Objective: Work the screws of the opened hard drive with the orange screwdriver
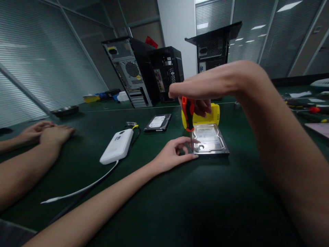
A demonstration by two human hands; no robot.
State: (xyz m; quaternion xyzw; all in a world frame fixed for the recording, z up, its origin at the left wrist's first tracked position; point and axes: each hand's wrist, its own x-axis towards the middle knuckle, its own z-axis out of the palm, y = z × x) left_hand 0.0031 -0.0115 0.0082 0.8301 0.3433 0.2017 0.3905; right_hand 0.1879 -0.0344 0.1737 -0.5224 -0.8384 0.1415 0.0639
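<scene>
A silver hard drive lies flat on the dark green table, label side up. My left hand grips its left edge, thumb along the front side and index finger reaching over the top. From above, my right hand holds a red and black screwdriver upright, palm over the end of the handle. The screwdriver's shaft runs down to the drive's left edge, close to my left fingertips; its tip is hard to make out. Directly behind the drive stands an open yellow case, partly hidden by my right hand.
A second hard drive and a white device with a cable lie to the left. Computer cases stand at the back. At far left rest another person's hands. Tools lie at the right edge.
</scene>
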